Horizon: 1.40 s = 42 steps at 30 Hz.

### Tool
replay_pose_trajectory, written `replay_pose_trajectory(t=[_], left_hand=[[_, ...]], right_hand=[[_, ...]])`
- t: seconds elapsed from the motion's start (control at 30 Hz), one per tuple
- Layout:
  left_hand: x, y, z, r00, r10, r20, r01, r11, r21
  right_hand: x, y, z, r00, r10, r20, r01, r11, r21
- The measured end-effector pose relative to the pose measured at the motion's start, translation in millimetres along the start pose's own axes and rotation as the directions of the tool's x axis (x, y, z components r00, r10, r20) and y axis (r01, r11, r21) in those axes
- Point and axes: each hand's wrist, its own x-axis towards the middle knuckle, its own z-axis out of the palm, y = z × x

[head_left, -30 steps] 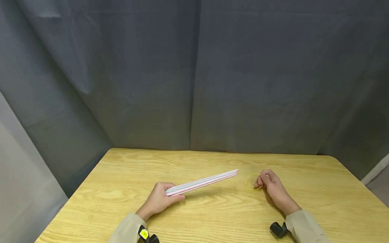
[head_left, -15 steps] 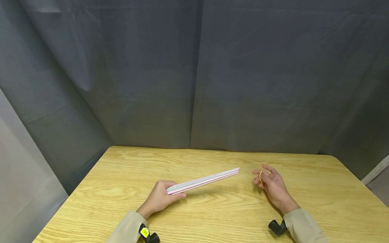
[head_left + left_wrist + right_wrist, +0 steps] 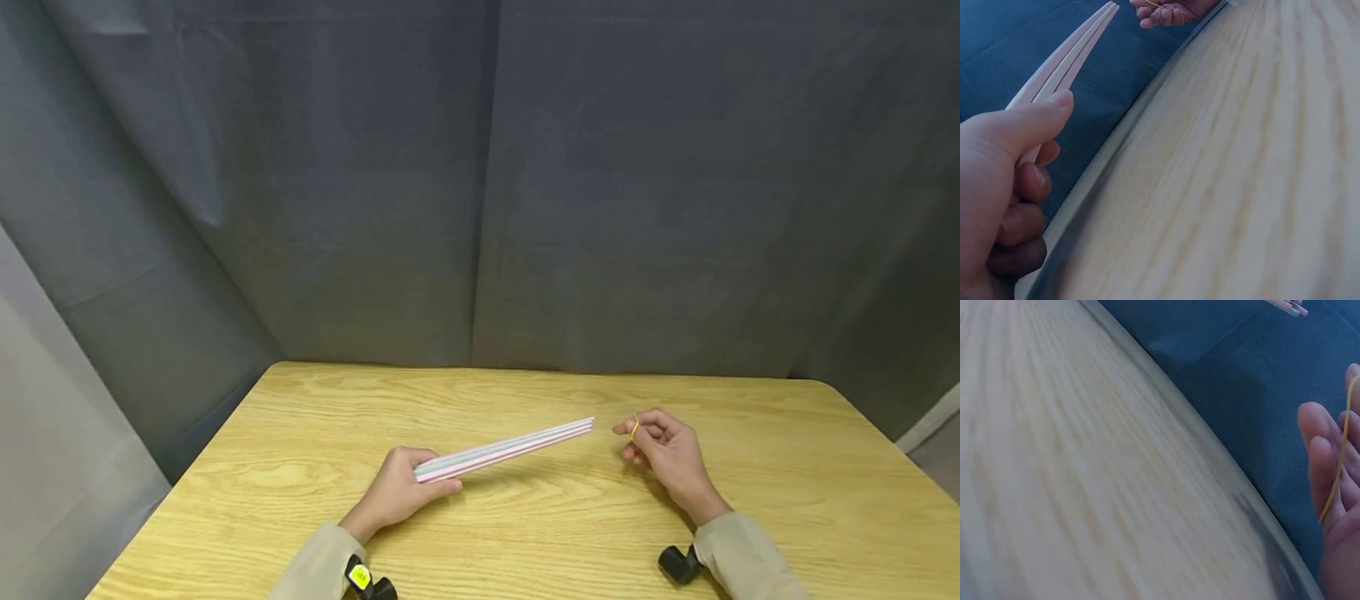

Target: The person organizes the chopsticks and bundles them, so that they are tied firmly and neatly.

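A bundle of pastel straws point(image 3: 504, 450) is gripped at its near end by the left hand point(image 3: 393, 493), thumb and curled fingers point(image 3: 1025, 181) clamped round it, its far end raised above the wooden table point(image 3: 300, 433). A yellow rubber band point(image 3: 634, 428) is looped over the loosely curled fingers point(image 3: 1322, 450) of the right hand point(image 3: 667, 458), just beside the straw tips. The band's run across the fingers is shown only in the right wrist view.

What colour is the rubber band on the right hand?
Yellow; the rubber band shows best in the right wrist view.
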Motion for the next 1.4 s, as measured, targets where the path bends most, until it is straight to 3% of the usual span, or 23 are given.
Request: replay_pose_trajectory(t=[0.3,0.57,0.8,1.13,1.4], left_hand=[[-1.2,1.5,1.4,1.0,-0.01,0.006,0.01,1.0,-0.005],[-1.7,1.0,2.3,1.0,-0.009,0.021,0.009,1.0,0.0],[-3.2,-1.5,1.4,0.999,-0.014,0.036,0.013,0.999,0.034],[-1.5,2.8,0.8,0.999,0.02,0.035,-0.021,1.0,0.016],[-1.2,4.1,5.3,0.999,0.006,0.043,-0.005,1.0,-0.024]], right_hand=[[-3,-9,2,0.987,-0.061,0.146,0.061,0.998,0.003],[1,-21,23,0.944,-0.059,0.323,0.069,0.997,-0.018],[6,-20,47,0.936,0.013,0.351,0.017,0.997,-0.08],[10,-20,63,0.935,0.047,0.351,-0.046,0.999,-0.012],[5,-12,65,0.888,0.078,0.454,-0.165,0.974,0.156]])
